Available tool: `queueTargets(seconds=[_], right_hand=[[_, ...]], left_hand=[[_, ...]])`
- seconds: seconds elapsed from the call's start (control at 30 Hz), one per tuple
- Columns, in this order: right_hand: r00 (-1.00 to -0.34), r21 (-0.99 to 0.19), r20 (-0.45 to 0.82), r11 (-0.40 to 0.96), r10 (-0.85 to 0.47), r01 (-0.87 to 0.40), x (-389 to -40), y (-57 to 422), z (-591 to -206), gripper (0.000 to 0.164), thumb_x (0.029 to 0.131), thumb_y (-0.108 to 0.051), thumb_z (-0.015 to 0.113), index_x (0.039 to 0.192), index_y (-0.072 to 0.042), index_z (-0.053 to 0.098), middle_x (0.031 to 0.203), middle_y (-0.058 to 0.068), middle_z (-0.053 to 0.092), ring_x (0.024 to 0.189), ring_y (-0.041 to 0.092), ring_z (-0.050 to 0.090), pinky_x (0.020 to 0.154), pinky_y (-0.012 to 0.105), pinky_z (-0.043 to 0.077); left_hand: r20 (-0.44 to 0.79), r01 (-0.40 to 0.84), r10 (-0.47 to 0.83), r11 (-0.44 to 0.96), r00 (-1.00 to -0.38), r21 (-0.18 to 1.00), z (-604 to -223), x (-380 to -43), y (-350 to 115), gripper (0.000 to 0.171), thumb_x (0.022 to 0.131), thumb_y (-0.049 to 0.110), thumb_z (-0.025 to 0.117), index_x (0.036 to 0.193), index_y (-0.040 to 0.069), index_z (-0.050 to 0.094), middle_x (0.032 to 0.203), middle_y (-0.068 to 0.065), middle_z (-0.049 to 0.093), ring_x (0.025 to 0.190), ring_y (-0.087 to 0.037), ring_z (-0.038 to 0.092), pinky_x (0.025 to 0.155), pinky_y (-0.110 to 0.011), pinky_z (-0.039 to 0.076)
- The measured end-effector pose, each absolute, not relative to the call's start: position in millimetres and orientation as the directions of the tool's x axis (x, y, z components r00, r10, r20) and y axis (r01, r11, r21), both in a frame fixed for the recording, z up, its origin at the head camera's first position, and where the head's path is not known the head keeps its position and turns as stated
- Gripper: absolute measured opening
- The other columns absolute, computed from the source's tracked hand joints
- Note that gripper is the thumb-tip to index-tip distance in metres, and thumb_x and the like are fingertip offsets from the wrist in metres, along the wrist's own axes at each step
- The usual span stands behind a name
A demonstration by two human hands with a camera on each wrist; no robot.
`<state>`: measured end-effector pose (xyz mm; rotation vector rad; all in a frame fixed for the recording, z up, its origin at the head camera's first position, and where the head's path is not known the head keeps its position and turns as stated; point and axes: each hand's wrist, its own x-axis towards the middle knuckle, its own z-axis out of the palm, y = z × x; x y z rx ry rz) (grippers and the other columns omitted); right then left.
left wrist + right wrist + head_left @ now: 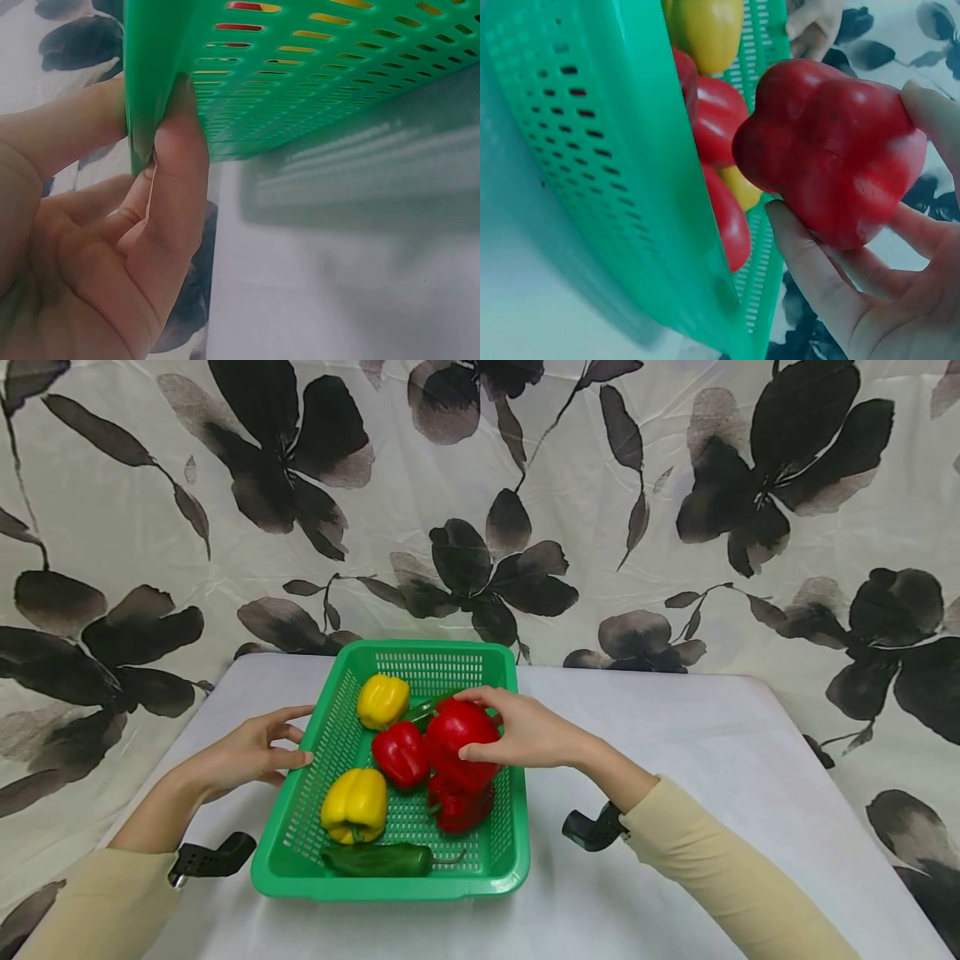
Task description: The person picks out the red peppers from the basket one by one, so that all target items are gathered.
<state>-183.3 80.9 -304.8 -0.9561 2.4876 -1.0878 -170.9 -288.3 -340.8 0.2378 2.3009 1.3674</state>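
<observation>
My right hand (525, 731) holds a large red bell pepper (459, 735) above the right side of a green basket (390, 888). In the right wrist view the thumb and fingers grip that red bell pepper (832, 150) from its sides. My left hand (247, 752) is at the basket's left edge; the left wrist view shows its thumb and fingers pinching the rim (150, 82). Inside the basket lie two yellow bell peppers, one at the back (383, 701) and one in front (355, 806), and two more red bell peppers, in the middle (401, 754) and at right (459, 808).
A long green pepper (381, 860) lies along the basket's front wall. Another green pepper (422, 713) is partly hidden behind the held red one. Under the basket is a white-covered table (637, 735), backed by a floral cloth (600, 527).
</observation>
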Motion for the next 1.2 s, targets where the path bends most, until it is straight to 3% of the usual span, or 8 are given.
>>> queueTargets(seconds=[0.53,1.2], right_hand=[[-0.848,-0.745,0.01,0.562,-0.53,-0.36,-201.7,108.9,-306.6,0.064,0.082,-0.028,0.068,0.137,-0.013,0.039,0.128,0.007,0.049,0.104,0.027,0.057,0.068,0.03,0.057],[-0.923,-0.743,0.069,0.598,-0.38,-0.301,-219.4,133.8,-308.1,0.067,0.082,-0.028,0.069,0.138,-0.011,0.037,0.126,0.01,0.049,0.105,0.03,0.055,0.071,0.036,0.057]], left_hand=[[-0.288,-0.08,0.362,0.492,-0.887,0.867,-342.3,-167.7,-287.9,0.087,0.086,0.019,0.065,0.148,0.005,0.006,0.117,-0.027,0.046,0.084,-0.027,0.064,0.071,-0.041,0.057],[-0.294,-0.09,0.349,0.498,-0.89,0.862,-341.6,-166.0,-287.0,0.087,0.085,0.019,0.066,0.148,0.006,0.007,0.118,-0.027,0.046,0.084,-0.027,0.064,0.072,-0.041,0.057]])
